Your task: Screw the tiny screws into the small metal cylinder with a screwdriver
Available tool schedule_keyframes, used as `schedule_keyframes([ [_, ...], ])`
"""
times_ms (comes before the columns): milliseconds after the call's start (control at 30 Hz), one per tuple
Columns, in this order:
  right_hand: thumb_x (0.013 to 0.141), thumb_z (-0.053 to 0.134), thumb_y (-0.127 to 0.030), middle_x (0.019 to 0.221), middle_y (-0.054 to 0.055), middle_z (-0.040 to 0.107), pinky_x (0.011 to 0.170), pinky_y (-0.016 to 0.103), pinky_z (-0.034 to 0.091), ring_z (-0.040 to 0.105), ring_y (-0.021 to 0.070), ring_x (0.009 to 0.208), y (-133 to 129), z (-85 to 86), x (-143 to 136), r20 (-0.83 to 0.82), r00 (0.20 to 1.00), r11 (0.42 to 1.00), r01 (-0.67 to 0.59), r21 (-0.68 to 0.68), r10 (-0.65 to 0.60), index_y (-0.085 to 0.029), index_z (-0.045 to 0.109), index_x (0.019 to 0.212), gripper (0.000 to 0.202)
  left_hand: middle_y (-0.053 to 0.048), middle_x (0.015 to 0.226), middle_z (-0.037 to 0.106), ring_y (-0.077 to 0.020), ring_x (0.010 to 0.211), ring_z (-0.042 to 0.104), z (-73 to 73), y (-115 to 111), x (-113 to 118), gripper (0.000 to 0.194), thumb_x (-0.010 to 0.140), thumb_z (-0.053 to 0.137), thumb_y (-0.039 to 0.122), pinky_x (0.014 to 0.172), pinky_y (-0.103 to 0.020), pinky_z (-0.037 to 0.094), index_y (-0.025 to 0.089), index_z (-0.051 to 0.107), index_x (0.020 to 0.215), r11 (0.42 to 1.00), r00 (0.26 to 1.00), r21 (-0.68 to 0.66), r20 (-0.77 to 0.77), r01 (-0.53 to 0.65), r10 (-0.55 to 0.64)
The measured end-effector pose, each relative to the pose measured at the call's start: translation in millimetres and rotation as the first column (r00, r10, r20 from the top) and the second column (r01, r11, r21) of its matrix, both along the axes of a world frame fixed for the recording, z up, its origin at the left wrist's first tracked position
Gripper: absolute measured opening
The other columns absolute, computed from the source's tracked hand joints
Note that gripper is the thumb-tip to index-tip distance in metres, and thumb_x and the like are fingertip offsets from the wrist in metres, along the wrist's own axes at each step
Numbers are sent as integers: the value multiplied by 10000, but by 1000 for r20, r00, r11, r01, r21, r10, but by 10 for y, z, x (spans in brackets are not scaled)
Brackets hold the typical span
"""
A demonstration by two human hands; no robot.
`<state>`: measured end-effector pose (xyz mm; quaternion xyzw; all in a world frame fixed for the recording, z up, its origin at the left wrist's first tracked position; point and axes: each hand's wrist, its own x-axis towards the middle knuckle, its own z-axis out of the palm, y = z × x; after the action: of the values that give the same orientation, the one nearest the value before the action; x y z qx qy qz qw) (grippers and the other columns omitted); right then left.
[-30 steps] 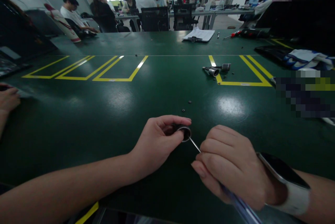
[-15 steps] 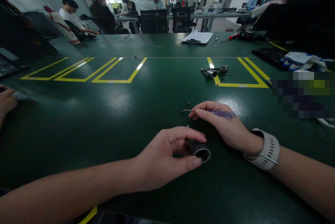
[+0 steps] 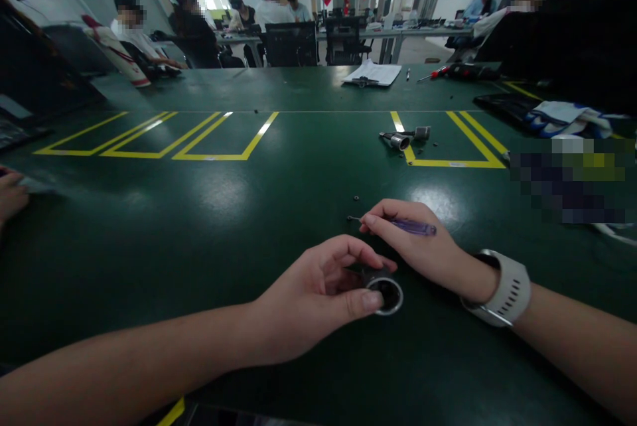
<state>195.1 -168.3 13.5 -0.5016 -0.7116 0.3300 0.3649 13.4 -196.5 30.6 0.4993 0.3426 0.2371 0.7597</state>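
Observation:
My left hand [image 3: 318, 296] is closed around a dark metal socket-like cylinder [image 3: 391, 296], its round open end facing me and the thumb at the rim. In my right hand [image 3: 413, 233] is a screwdriver with a clear purple handle [image 3: 414, 227], its thin shaft pointing left. At the shaft's tip is a small dark nut-like ring [image 3: 349, 218]; whether it sits on the tip or only touches it I cannot tell. A second small ring [image 3: 355, 198] lies on the table just beyond.
Two metal socket-like parts [image 3: 399, 141] lie by the yellow tape [image 3: 455, 164] with small bits around them. Farther back are a clipboard with papers [image 3: 373, 73], a red-tipped tool [image 3: 438, 73] and white-blue gloves [image 3: 567, 117]. Another person's hand [image 3: 12, 195] rests at the left edge.
The screwdriver tip has shifted slightly and now meets the nearer ring. My left hand has turned the metal cylinder so its open end faces me more.

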Motion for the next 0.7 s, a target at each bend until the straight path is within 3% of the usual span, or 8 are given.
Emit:
schedule_keyframes([
  [167,894,449,-292,464,-29,517,442,242,317,469,91,440,-83,93,24,168,984,997,56,43,-63,-156,579,530,409,-56,1018,653,-209,937,633,29,84,-12,205,746,685,230,766,-347,545,171,610,927,984,984,-37,23,-175,176],
  [367,916,436,-294,551,-13,583,475,224,378,525,94,498,-143,-7,-35,72,996,986,34,161,-46,-151,604,621,368,-43,886,681,-185,815,663,22,197,-20,214,745,689,267,695,-295,554,163,650,928,929,929,-29,14,-369,369],
  [567,903,421,-199,640,21,624,560,249,452,586,121,597,-255,52,-12,-99,989,890,140,434,-108,-157,623,708,284,-55,916,692,-169,829,648,13,228,-22,221,735,697,245,729,-291,544,153,670,935,902,902,38,-19,-430,431],
  [700,877,395,-130,684,47,632,605,292,474,604,152,662,-328,102,-11,-94,994,831,13,556,47,-157,605,771,237,-65,910,696,-182,845,643,3,227,-24,230,727,700,247,742,-308,543,146,678,932,897,898,58,-16,-437,439],
])
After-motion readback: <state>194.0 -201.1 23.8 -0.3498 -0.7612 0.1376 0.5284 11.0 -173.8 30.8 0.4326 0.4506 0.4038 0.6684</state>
